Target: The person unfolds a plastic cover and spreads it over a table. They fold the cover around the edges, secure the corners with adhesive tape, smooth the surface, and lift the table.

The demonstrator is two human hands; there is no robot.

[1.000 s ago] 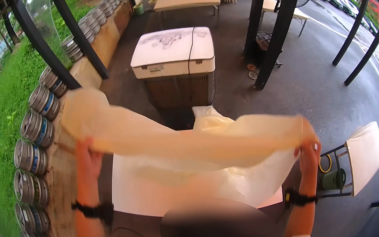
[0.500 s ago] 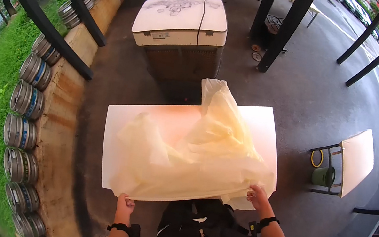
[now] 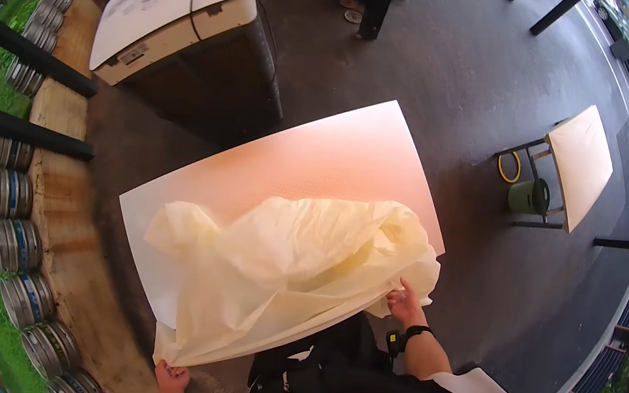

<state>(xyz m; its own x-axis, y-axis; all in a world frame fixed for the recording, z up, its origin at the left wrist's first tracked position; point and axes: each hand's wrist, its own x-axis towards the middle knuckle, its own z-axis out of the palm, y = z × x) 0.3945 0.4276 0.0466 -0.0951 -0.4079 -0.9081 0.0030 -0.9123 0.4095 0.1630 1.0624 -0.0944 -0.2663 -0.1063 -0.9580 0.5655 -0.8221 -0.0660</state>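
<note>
A thin, pale yellow tablecloth [image 3: 298,251] lies bunched and wrinkled over the near part of a white table [image 3: 322,145]. Its near edge is drawn fairly straight toward my body. At the near left corner, my left hand [image 3: 172,375] pinches the cloth's edge. Farther right, my right hand [image 3: 405,304] has its fingers closed on the same edge, near the table's right end. Folds of cloth pile up beside the right hand. The table's far half is uncovered and shows a pinkish tint.
A large box with a white lid [image 3: 176,5] stands beyond the table, at the upper left. Metal kegs [image 3: 16,245] line a low wall [image 3: 55,215] on the left. To the right are another white table [image 3: 579,167], a green bucket [image 3: 529,198] and a yellow ring [image 3: 509,167].
My view has turned, so the table appears tilted. The raised cloth has sunk lower and nearer, baring more of the far tabletop. Both hands still hold the near edge.
</note>
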